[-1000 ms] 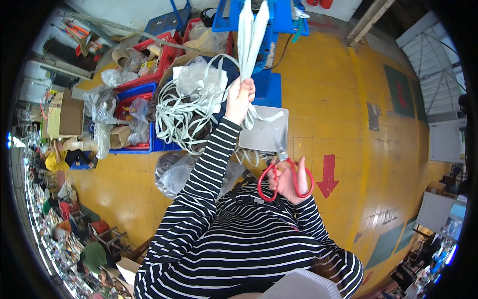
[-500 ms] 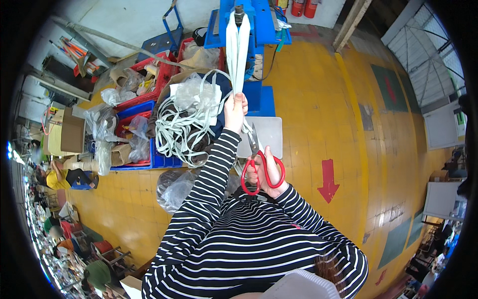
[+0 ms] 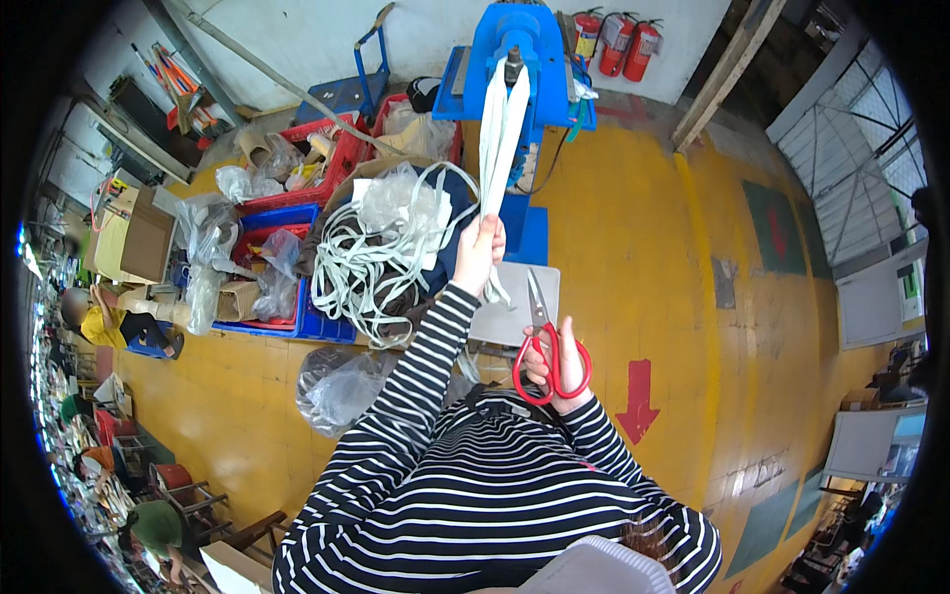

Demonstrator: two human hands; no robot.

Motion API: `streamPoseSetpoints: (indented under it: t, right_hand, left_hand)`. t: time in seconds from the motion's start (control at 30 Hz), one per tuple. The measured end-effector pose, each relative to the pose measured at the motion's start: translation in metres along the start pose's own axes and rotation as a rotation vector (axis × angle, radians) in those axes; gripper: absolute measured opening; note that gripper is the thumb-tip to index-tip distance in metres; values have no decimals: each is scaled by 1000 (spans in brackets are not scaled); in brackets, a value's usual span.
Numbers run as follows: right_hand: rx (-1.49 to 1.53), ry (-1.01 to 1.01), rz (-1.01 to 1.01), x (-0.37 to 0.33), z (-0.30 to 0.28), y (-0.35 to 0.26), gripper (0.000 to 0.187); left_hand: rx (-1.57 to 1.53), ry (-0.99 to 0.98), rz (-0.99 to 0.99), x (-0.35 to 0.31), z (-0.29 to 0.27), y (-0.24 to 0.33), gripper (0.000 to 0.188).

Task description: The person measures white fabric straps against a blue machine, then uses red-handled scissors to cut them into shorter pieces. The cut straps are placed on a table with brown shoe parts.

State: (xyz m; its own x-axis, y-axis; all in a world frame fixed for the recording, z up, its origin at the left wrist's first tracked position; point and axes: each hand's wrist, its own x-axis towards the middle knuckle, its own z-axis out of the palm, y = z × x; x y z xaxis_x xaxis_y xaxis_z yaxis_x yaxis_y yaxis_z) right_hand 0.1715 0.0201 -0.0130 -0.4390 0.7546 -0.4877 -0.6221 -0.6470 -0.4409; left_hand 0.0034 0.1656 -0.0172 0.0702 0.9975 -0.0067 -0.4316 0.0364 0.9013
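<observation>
My left hand (image 3: 481,255) is closed around a bundle of pale green-white flat cord (image 3: 502,148). The bundle hangs in long loops from a dark bolt (image 3: 513,65) on a blue machine (image 3: 515,30) ahead. Short cord ends dangle below my fist, above a grey stool top (image 3: 515,302). In my right hand (image 3: 569,381) is a pair of red-handled scissors (image 3: 539,327), blades pointing up and away from me, just right of the stool top. The blades are apart from the cord. A loose tangle of the same cord (image 3: 361,267) lies on a heaped pile to the left.
Left of the pile stand a blue crate (image 3: 327,322) and a red crate (image 3: 336,163) with plastic bags and cardboard. A clear plastic bag (image 3: 341,391) lies on the yellow floor (image 3: 633,247). Fire extinguishers (image 3: 641,51) stand by the back wall. A person in yellow (image 3: 104,322) sits far left.
The scissors in my right hand have moved away from the cord ends, rightward and slightly down. My left hand keeps its hold on the cord. The view has tilted up a little.
</observation>
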Motion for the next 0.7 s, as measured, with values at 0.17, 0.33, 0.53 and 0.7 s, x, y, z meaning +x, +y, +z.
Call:
streamPoseSetpoints:
  t: [0.17,0.33,0.53,0.7]
  right_hand:
    - [-44,-135,-119,-13,10,-32,88]
    - [-354,-188,-291,-15,28,-70,93]
    - [-532,-379,-451,-14,41,-98,92]
    - [-516,-399,-425,-12,50,-100,92]
  left_hand:
    - [11,-14,-34,-23,10,22,39]
    - [-110,-55,-163,-48,31,63,36]
    - [-212,-153,-164,-58,56,126,36]
    - [-146,-215,16,-32,78,181,37]
